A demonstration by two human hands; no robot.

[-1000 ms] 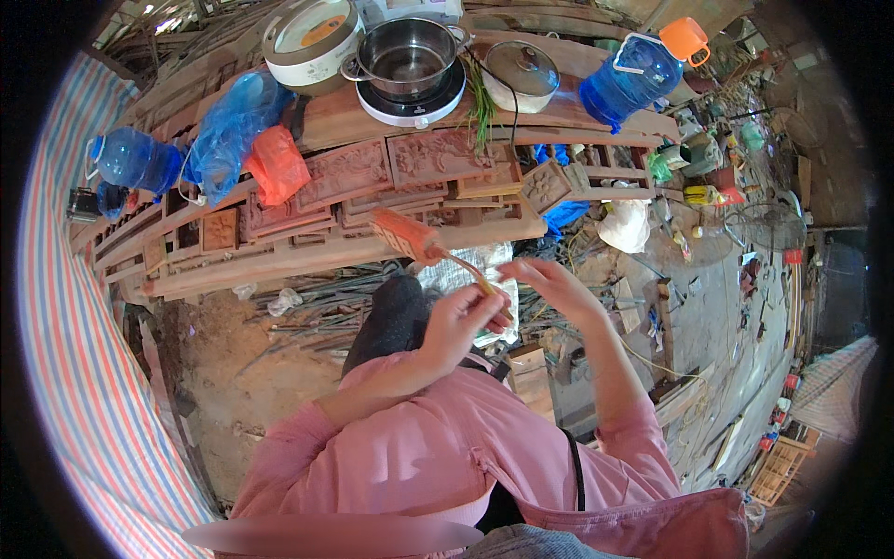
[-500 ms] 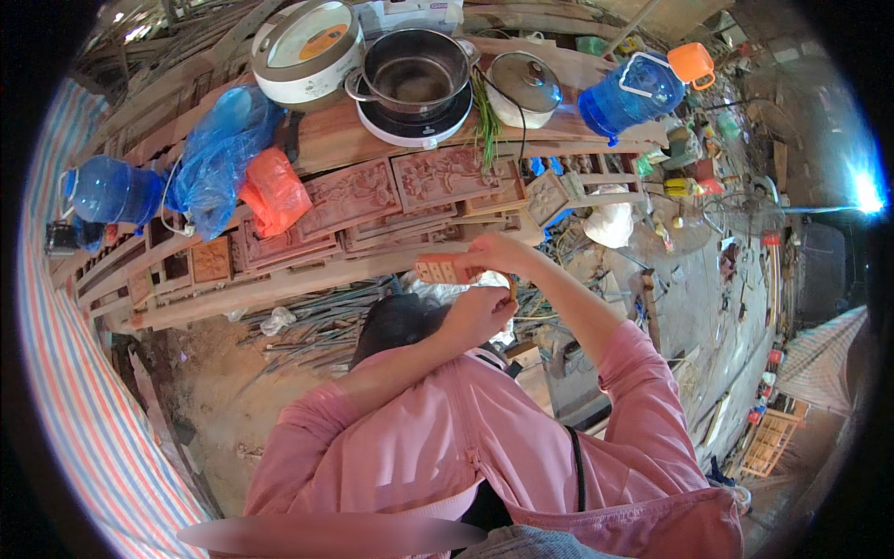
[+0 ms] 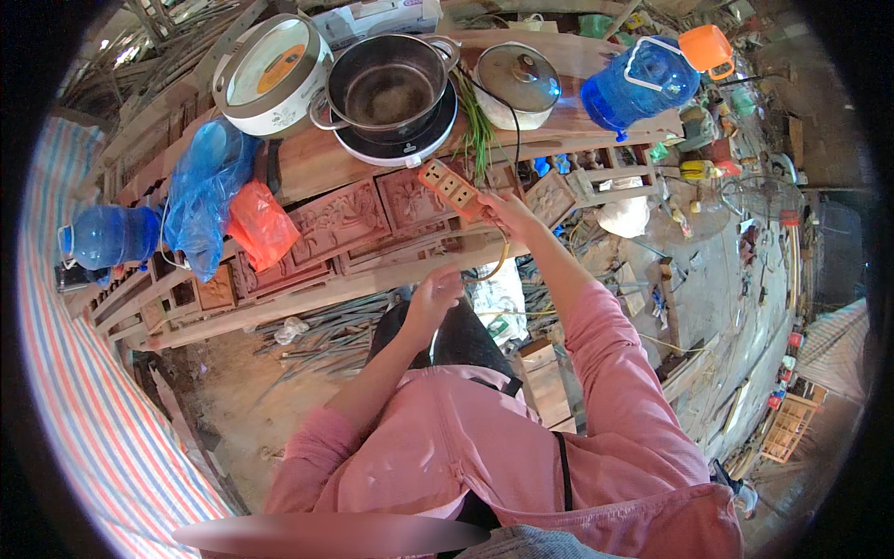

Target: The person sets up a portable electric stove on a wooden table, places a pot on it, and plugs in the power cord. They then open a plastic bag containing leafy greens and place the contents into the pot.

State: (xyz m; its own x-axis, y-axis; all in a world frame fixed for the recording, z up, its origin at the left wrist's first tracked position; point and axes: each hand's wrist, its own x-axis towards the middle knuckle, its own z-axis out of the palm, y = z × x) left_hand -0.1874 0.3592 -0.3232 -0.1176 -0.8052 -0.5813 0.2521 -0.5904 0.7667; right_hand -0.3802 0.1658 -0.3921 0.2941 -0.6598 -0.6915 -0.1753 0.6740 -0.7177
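Observation:
My right hand [image 3: 507, 214] grips one end of an orange power strip [image 3: 449, 188] with rows of sockets facing up. The strip is held over the carved wooden panels [image 3: 340, 224], its far end close to the front of a round cooktop [image 3: 400, 154]. From the strip's near end a yellowish cord [image 3: 504, 253] curves down to my left hand [image 3: 436, 296], whose fingers are closed around it near my lap. On the cooktop stands a dark two-handled pot [image 3: 386, 84] with nothing in it.
Left of the pot is a white electric cooker [image 3: 272, 74]; right are green stalks [image 3: 477, 135], a lidded pot [image 3: 515, 82] and a blue water jug [image 3: 643, 86]. Blue [image 3: 207, 196] and red plastic bags [image 3: 261, 224] lie at left. Thin rods [image 3: 326, 326] cover the ground below.
My right hand has carried the power strip forward toward the cooktop, turning it. My hands have moved apart, with cord stretched between them. The view has shifted slightly.

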